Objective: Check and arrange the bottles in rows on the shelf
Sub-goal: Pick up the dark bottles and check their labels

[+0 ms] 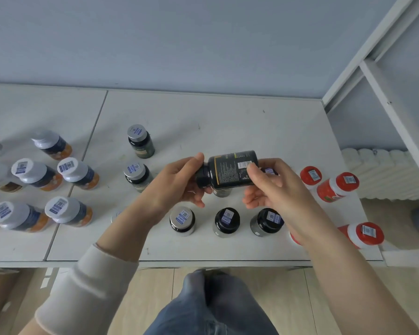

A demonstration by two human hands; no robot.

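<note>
1. The dark plastic bottle with a black cap and gold-edged label is held on its side in the air over the white shelf board, label facing up.
2. The left hand has its fingers wrapped round the cap end. The right hand pinches the base end, thumb on the label.
3. To check it well, the person should probably roll it slowly between both hands so that each panel passes under the eyes. The thumb should come off the white patch it partly covers, and the cap should be tested for tightness.
4. The label carries blocks of small pale print and a white patch (possibly a barcode), but none of it can be read.
5. Just below stand two black-capped grey bottles and a silver-capped bottle in a row. Each lid bears a blue-and-white code sticker with illegible text.
6. Red plastic bottles stand to the right and white-capped blue-and-orange bottles to the left, with the same stickers.
</note>
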